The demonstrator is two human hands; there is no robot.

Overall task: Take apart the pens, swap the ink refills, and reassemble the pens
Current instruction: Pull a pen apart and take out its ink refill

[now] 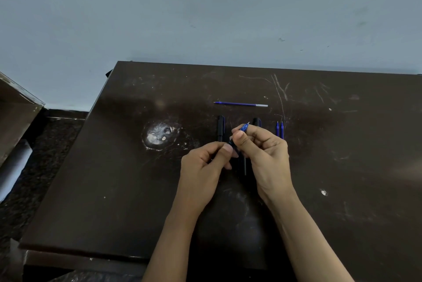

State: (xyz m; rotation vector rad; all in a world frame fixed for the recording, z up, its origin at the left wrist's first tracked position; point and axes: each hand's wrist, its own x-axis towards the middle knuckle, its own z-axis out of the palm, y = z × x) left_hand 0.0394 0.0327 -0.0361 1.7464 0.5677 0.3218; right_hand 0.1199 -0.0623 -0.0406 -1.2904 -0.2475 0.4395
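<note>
1. Pen (244, 127) held above the table (137, 190) between your hands, tip slanting up and away, probably so its halves can twist against each other.
2. Your left hand (205, 167) pinches the barrel's lower end; your right hand (265, 151) pinches the section near the tip.
3. A loose refill (241, 104) lies farther back, well apart, likely kept aside for the swap.

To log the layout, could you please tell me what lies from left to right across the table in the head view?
Left to right: worn white patch, black pen, blue-tipped pen being held, black pen part, pair of blue refills, small white chip.
</note>
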